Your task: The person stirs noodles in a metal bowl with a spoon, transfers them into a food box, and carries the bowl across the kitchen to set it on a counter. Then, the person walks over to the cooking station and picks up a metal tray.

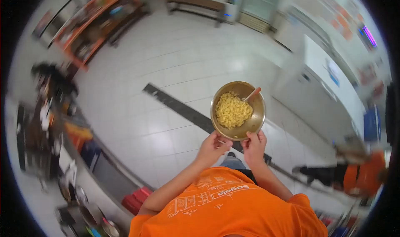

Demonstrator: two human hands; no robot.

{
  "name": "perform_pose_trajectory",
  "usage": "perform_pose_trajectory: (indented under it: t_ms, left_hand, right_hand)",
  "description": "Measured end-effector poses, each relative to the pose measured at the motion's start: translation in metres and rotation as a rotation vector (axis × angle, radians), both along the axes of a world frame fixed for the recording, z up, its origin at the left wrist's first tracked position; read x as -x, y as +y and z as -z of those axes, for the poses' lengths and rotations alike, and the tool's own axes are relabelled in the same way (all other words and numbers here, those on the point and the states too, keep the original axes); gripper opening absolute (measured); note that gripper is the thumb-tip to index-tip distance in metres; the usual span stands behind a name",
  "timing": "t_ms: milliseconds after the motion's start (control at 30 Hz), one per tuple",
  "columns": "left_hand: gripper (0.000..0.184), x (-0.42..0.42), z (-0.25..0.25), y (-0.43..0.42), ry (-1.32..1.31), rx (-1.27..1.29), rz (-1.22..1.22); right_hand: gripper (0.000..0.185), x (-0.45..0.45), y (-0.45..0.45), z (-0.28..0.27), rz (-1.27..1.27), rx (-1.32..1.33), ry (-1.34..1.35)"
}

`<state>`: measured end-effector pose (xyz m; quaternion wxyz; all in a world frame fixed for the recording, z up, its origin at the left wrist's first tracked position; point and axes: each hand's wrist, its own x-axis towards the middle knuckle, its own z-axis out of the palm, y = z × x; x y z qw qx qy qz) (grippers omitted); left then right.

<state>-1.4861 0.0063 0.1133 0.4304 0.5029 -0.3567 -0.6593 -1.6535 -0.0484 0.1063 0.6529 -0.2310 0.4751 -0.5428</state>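
Note:
A round metal bowl (258,116) with yellow noodles (232,110) inside is held out in front of my orange shirt. An orange-handled utensil (252,94) leans on the bowl's upper right side, its lower end in the noodles. My right hand (254,146) grips the near rim, thumb over the edge. At the lower left of the rim is my left hand (214,149), fingers curled against the bowl; its exact hold is partly hidden.
White tiled floor (166,108) with a dark strip (179,108) lies below. A white chest freezer (321,95) stands right, near a person in orange (364,174). At left is a counter (83,174); orange shelves (98,22) and a bench (196,3) stand farther off.

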Motion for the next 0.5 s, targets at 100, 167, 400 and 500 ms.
perform_pose_trajectory:
  t_ms: [100, 167, 400, 500]
  left_hand:
    - [0.030, -0.085, 0.007, 0.000, 0.115, 0.095, -0.648]
    - [0.027, -0.134, 0.008, 0.000, 0.198, 0.127, -0.992]
    - [0.024, -0.323, 0.028, 0.084, 0.179, 0.130, -1.574]
    - [0.026, -0.391, 0.009, 0.146, 0.076, 0.092, -1.742]
  right_hand:
    - [0.006, -0.155, -0.007, 0.007, -0.211, -0.054, -0.008]
    - [0.004, -0.223, -0.005, 0.000, -0.370, -0.033, 0.100]
    - [0.014, -0.416, 0.029, 0.014, -1.088, 0.017, 0.096]
    - [0.019, -0.502, 0.017, 0.002, -1.328, 0.132, 0.140]
